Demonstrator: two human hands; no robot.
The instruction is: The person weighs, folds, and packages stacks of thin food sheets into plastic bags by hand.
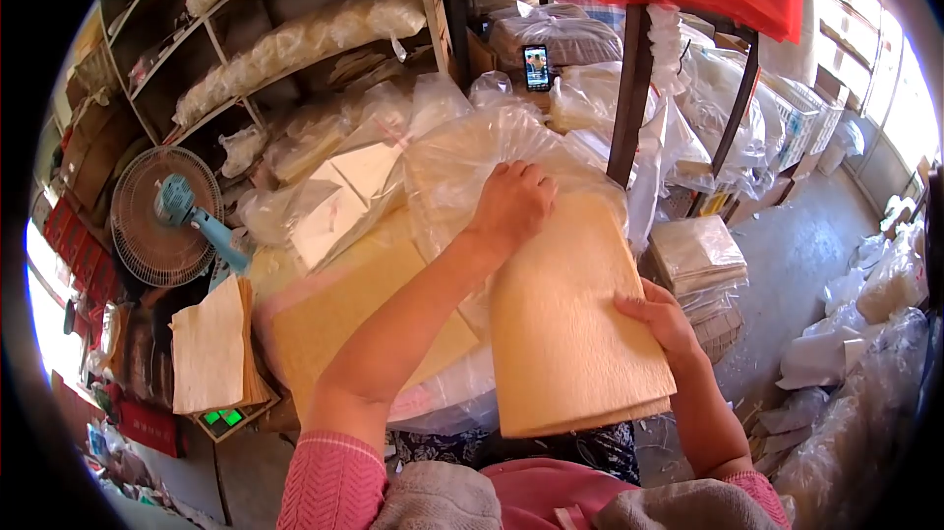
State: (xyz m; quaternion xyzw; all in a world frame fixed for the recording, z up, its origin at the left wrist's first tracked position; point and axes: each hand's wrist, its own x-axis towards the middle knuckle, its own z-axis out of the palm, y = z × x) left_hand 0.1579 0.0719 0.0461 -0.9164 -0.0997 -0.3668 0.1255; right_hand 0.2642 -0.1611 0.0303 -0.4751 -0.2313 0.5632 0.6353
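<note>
My right hand [661, 320] grips the right edge of a thick folded stack of tan, crinkled paper sheets [580, 333], with the thumb on top. My left hand [515, 200] is closed at the far end of the stack, its fingers curled on the clear plastic bag [462, 161] there. The stack's far end lies against the bag, and whether it is inside the opening I cannot tell. A flat yellowish sheet pile [369, 309] lies on the work surface under my left forearm.
A fan [167, 215] stands at left, near paper sheets [208, 348] on a scale with a lit green display [224, 419]. A phone [536, 68] is propped at the back. Bagged stacks [693, 255] stand at right, by a dark post [629, 102].
</note>
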